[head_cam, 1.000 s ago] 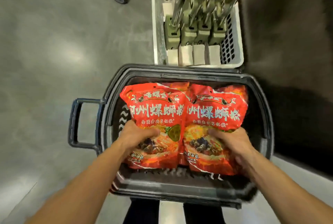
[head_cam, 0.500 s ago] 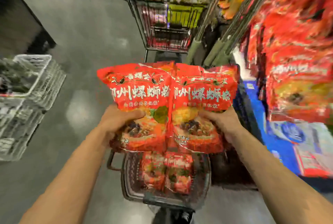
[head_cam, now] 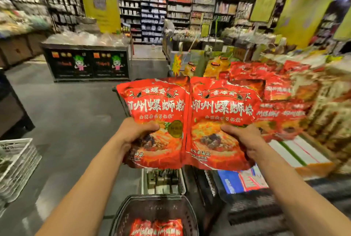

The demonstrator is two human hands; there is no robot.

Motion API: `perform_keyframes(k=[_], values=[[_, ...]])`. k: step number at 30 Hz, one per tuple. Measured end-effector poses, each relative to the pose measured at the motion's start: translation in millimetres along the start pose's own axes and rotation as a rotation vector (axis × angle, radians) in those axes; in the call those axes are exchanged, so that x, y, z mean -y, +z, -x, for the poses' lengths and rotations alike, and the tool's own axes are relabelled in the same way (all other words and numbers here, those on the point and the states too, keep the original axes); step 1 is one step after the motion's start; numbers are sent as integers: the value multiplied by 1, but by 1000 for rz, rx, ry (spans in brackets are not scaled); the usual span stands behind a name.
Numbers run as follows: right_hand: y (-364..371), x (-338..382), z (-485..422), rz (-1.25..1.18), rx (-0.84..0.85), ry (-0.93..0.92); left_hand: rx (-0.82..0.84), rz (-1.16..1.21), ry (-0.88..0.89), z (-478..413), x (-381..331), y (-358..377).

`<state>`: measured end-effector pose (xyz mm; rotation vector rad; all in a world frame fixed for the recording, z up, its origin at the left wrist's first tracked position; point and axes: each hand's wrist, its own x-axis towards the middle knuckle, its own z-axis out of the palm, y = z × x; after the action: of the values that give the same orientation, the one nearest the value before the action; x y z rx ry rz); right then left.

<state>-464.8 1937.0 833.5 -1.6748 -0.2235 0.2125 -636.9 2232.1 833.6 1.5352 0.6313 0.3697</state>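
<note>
Red packet (head_cam: 155, 106) gripped in left hand (head_cam: 133, 135), twin packet (head_cam: 222, 106) in right hand (head_cam: 245, 138); grey floor (head_cam: 76, 112), blurred store shelves (head_cam: 152, 13).

2 red noodle packets are held up in the air side by side, fronts toward the camera. the left packet (head_cam: 157, 106) and the right packet (head_cam: 220, 106) look alike: glossy, crinkled red plastic, big white chinese lettering across the upper half, and a picture of orange noodle soup with dark bits below. both stand roughly upright, their inner edges meeting at the middle. the left packet has a round gold seal near that seam. the left hand (head_cam: 133, 133) grips its lower left side, thumb on the front; the right hand (head_cam: 245, 138) grips the other packet's lower right side likewise.
</note>
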Motion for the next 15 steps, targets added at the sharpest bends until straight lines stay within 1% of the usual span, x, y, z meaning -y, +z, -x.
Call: perform_keyframes(k=[3,8,15], values=[[-50,7,12,-31,-82,5,72,-18,35,9,-10,42],[-142,6,18,-68,-169,-32,185,-80,98,8,-25,128],[-292,-13,-7,-60,-232,-65,237,-13,111,12,-32,292]])
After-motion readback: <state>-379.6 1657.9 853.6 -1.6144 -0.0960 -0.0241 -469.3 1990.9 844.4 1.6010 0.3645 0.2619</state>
